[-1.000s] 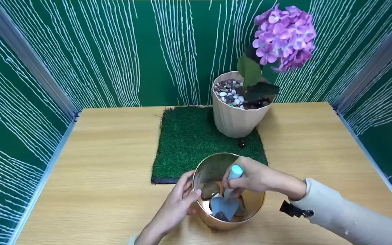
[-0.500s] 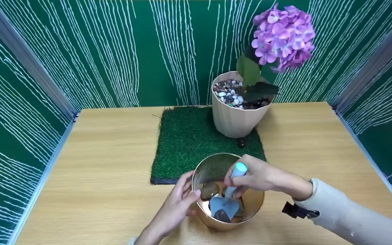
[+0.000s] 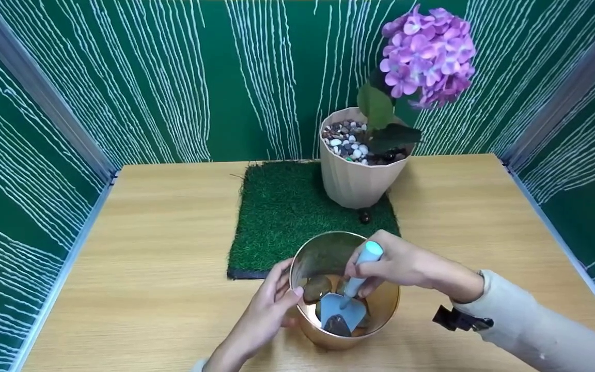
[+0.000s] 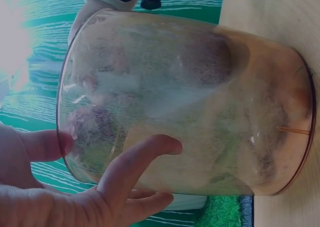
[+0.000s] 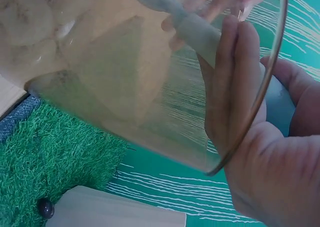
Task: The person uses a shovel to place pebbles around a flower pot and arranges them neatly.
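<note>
In the head view my left hand point(image 3: 268, 310) holds a see-through amber container point(image 3: 314, 336) at its left side, thumb over the rim and fingers on the outer wall. The container stands upright on the table. My right hand point(image 3: 398, 261) reaches into its mouth and grips the pale blue handle of a small garden trowel point(image 3: 343, 308). On the trowel's blade lies a dark stone point(image 3: 337, 325). A brown stone point(image 3: 317, 288) and other partly hidden stones rest at the bottom. In the right wrist view the trowel handle point(image 5: 200, 37) shows through the container wall.
Behind the container lies a square of artificial grass point(image 3: 277, 217). A beige pot point(image 3: 359, 183) on it holds pebbles and a purple hydrangea point(image 3: 429, 57). Beside the pot's base sits a small dark pebble point(image 3: 364, 217). Green walls with white lines enclose the wooden table point(image 3: 147, 248).
My right hand has shifted slightly right and up, tilting the trowel handle rightward. More of the dark stone now shows on the blade. My left hand stays on the container.
</note>
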Action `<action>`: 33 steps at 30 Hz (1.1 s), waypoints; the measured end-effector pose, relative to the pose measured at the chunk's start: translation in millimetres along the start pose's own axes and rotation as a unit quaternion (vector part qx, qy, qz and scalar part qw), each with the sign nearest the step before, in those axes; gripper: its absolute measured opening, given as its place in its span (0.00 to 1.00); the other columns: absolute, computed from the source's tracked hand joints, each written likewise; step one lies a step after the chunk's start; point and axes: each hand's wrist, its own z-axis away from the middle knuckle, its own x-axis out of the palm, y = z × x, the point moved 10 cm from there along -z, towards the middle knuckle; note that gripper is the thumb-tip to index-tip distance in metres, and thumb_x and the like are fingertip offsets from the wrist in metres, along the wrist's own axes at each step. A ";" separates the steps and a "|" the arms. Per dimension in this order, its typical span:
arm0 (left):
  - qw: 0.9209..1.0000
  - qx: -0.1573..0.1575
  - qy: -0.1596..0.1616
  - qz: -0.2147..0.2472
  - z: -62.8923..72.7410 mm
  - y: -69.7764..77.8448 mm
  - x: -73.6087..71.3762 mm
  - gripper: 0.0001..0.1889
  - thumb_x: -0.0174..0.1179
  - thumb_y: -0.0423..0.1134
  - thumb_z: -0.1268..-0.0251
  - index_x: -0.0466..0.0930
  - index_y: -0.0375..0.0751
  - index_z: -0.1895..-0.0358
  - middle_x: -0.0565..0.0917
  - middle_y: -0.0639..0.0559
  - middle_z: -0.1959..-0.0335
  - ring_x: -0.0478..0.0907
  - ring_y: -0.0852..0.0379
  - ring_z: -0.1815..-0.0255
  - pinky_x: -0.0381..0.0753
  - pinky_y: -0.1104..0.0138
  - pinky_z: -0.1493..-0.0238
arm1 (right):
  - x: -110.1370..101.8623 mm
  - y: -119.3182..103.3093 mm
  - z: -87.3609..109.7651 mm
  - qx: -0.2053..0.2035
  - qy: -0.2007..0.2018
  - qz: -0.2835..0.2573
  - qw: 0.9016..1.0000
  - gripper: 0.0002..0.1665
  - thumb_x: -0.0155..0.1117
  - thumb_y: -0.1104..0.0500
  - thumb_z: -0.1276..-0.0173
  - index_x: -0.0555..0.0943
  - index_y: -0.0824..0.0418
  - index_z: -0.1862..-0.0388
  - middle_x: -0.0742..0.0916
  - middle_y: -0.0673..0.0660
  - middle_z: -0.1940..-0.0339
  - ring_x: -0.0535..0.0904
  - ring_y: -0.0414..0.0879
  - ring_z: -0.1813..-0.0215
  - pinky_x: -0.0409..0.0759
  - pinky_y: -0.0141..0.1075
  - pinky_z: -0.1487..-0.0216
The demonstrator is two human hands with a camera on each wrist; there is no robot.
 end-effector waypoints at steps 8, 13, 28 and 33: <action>1.000 0.006 -0.003 -0.004 -0.3 1.5 0.5 0.32 0.51 0.38 0.17 0.53 0.39 0.17 0.60 0.28 0.18 0.64 0.28 0.22 0.87 0.41 0.51 | -9.6 4.1 6.4 -0.002 0.008 -0.015 1.000 0.13 0.58 0.70 0.24 0.84 0.80 0.52 0.89 0.74 0.55 0.90 0.45 0.62 0.90 0.37 0.58; 1.000 0.007 -0.002 -0.005 0.0 1.6 0.5 0.32 0.51 0.38 0.17 0.53 0.39 0.17 0.59 0.28 0.18 0.64 0.28 0.22 0.88 0.42 0.52 | -12.8 5.0 8.9 -0.001 0.013 -0.012 1.000 0.15 0.58 0.68 0.23 0.84 0.81 0.52 0.90 0.72 0.57 0.91 0.43 0.65 0.90 0.36 0.59; 1.000 0.001 0.000 -0.003 0.9 -0.1 0.0 0.33 0.52 0.38 0.17 0.52 0.39 0.16 0.58 0.29 0.17 0.63 0.28 0.21 0.88 0.43 0.50 | -23.2 8.2 18.5 0.012 0.033 -0.063 0.997 0.18 0.57 0.67 0.22 0.81 0.85 0.51 0.92 0.64 0.59 0.90 0.42 0.63 0.90 0.35 0.58; 1.000 0.001 -0.001 -0.006 0.9 0.0 0.2 0.33 0.51 0.38 0.17 0.52 0.39 0.16 0.59 0.28 0.18 0.64 0.29 0.22 0.88 0.45 0.52 | -27.9 10.5 21.4 0.025 0.047 -0.068 0.996 0.17 0.56 0.67 0.23 0.82 0.84 0.52 0.92 0.63 0.59 0.90 0.42 0.64 0.90 0.34 0.59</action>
